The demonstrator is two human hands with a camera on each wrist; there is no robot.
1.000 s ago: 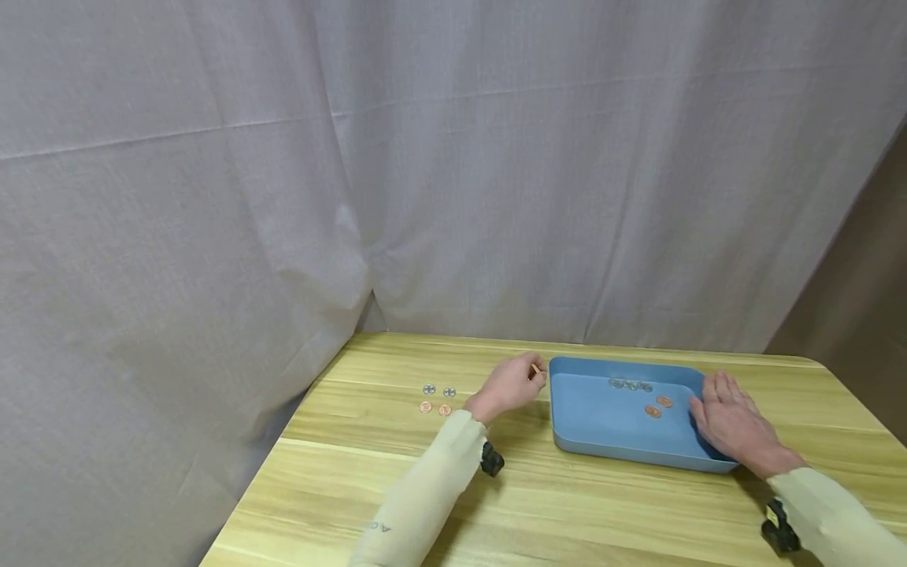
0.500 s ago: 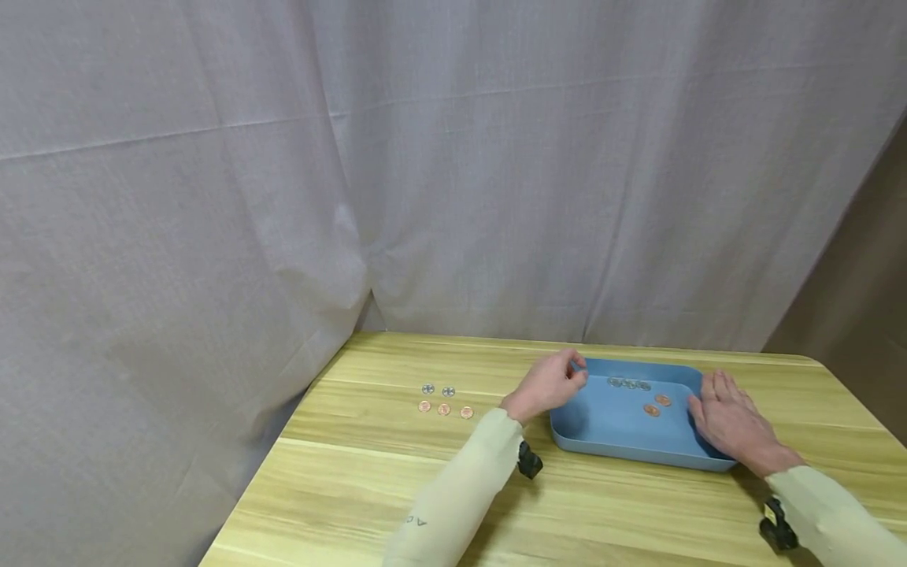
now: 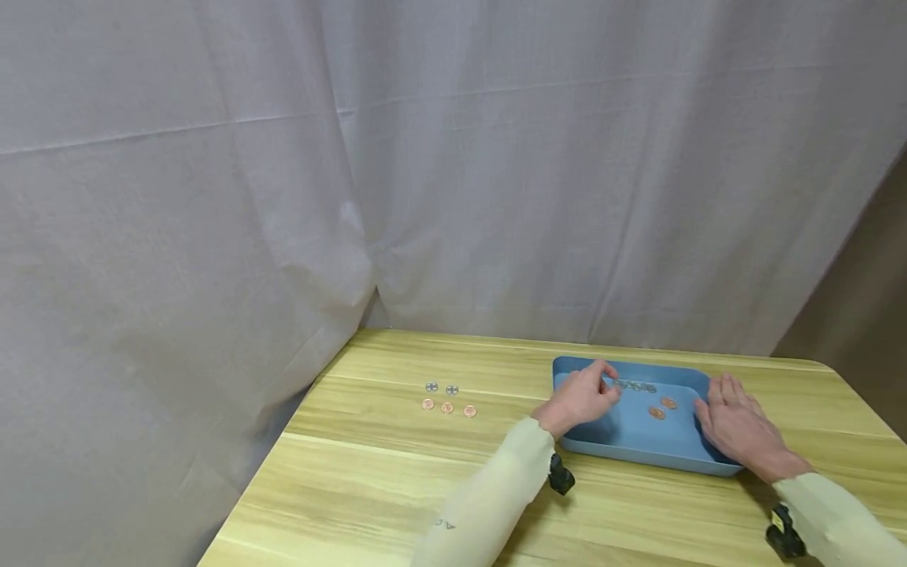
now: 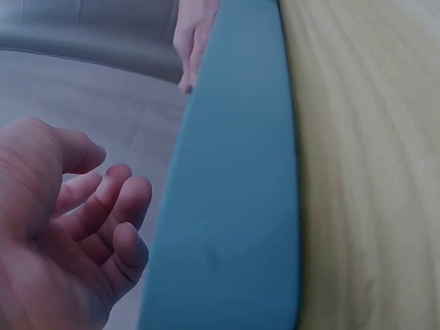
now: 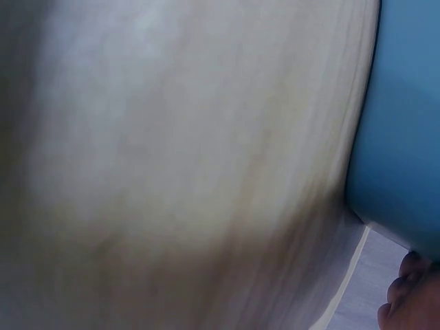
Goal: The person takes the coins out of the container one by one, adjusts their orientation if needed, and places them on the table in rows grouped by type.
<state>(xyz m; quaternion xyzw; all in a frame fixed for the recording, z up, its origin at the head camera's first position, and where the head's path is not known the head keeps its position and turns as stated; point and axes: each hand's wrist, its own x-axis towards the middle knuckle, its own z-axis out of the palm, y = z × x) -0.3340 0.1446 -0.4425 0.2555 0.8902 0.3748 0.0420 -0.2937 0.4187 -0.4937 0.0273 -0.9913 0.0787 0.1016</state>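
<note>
My left hand [image 3: 581, 396] is above the left part of a blue tray [image 3: 652, 455]. Its fingers [image 4: 93, 206] are loosely curled, and a gap shows between thumb and fingertips with nothing held there. Close by its fingertips, a row of silver coins [image 3: 640, 387] lies along the tray's back wall. Two copper coins [image 3: 657, 413] are farther right on the tray floor. Fingers extended, my right hand [image 3: 740, 424] rests along the tray's right rim. Only part of that hand shows in the right wrist view, beside the blue wall.
Left of the tray, two silver coins [image 3: 442, 388] and a row of three copper coins [image 3: 447, 408] lie on the wooden table [image 3: 354, 472]. A grey curtain [image 3: 482, 197] hangs behind the table and along its left side.
My left hand has moved right, from beside the tray to over its inside. A third copper coin on the table, earlier covered by my left wrist, now shows. The right hand stays at the rim.
</note>
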